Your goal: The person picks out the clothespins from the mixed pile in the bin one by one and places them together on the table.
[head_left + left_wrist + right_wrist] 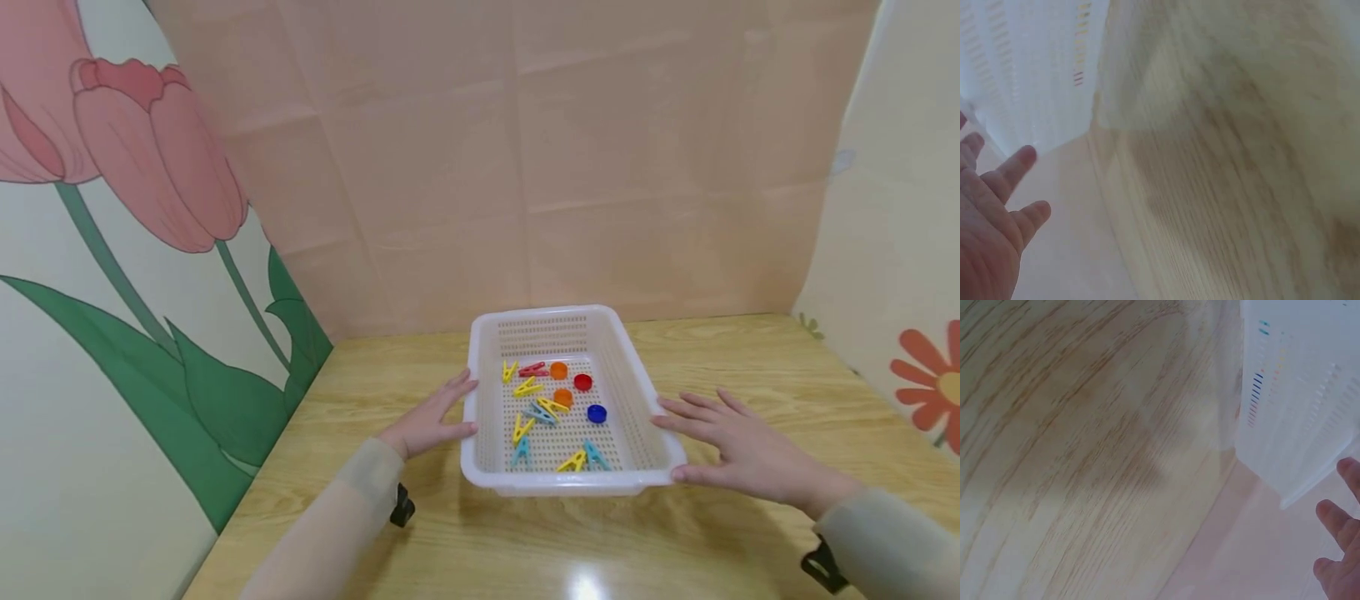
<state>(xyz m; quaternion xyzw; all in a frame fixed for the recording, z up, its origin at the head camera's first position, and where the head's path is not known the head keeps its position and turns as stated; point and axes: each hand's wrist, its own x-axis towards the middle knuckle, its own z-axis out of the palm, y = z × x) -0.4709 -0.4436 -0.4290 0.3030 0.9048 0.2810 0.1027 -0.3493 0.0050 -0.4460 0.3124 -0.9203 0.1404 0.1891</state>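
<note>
A white perforated plastic basket [555, 482] stands on the wooden table. Inside it lie several yellow clothespins [528, 387], a red clothespin [533, 370] and blue ones such as the clothespin [596, 456] near the front. Two orange caps, a red cap [582, 382] and a dark blue cap [597, 413] sit among them. At the basket's left rim, my left hand [429, 423] has its fingers extended, with the tips at the edge. My right hand [738, 447] is spread at the right rim, its fingertips at the edge. Neither hand curls round the rim in the head view.
The wood-grain table [390, 375] extends on both sides of the basket. Behind it hangs a pinkish-beige covering [555, 183]. A wall with painted tulips [157, 158] rises on the left, and one with a red flower [933, 375] on the right.
</note>
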